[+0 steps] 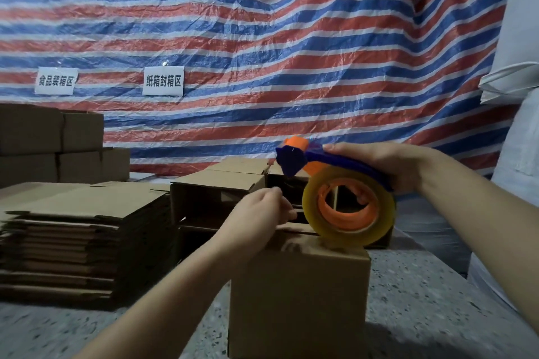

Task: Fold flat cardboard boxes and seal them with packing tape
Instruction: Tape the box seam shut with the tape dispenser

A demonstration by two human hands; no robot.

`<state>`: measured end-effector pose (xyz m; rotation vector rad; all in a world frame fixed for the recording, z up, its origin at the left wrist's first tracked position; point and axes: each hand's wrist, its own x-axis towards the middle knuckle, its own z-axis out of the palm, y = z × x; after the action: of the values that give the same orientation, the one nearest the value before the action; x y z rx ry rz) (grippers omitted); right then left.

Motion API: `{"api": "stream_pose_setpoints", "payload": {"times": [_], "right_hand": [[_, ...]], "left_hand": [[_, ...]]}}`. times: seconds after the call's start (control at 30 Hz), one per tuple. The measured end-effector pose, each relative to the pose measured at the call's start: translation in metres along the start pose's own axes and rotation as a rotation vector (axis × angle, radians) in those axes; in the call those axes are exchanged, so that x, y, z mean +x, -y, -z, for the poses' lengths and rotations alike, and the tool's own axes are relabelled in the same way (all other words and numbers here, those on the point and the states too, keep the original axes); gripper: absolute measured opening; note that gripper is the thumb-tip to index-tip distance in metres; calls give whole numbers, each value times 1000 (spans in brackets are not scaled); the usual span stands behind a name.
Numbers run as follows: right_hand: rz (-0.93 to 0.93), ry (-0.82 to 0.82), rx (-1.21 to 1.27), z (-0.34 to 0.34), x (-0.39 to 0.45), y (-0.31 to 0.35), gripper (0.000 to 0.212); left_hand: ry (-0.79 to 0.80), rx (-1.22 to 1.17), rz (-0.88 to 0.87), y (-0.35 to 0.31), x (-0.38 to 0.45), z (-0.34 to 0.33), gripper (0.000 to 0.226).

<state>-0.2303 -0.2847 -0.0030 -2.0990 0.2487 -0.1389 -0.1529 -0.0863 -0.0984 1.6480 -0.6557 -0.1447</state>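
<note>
You are gripping the blue-and-orange tape dispenser [344,183] in your right hand [382,166], fingers wrapped around its handle, with the clear tape roll [348,205] resting on the top of the folded cardboard box [297,294] standing near you on the speckled surface [423,300]. Your left hand [259,213] is curling its fingers at the box's far top edge, likely pinching the tape end to anchor it, though the tape itself is too faint to confirm. A stack of flat boxes [75,242] is waiting at the left, probably within reach for the next fold. On the striped tarp [262,38], two signs are reading 食品装箱区 [56,80] and 纸箱封箱区 [163,81].
</note>
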Motion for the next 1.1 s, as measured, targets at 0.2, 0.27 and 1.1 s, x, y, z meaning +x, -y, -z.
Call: {"api": "stream_pose_setpoints", "payload": {"times": [0.2,0.27,1.1], "right_hand": [[-17,39,-49,-1,5,5,71],[-18,54,-57,-1,6,6,68],[-19,104,-94,-1,14,7,80]], "left_hand": [[-80,-428,184,-18,10,19,56],[-64,-374,180,-18,9,17,52],[10,-427,152,-25,22,21,26]]}}
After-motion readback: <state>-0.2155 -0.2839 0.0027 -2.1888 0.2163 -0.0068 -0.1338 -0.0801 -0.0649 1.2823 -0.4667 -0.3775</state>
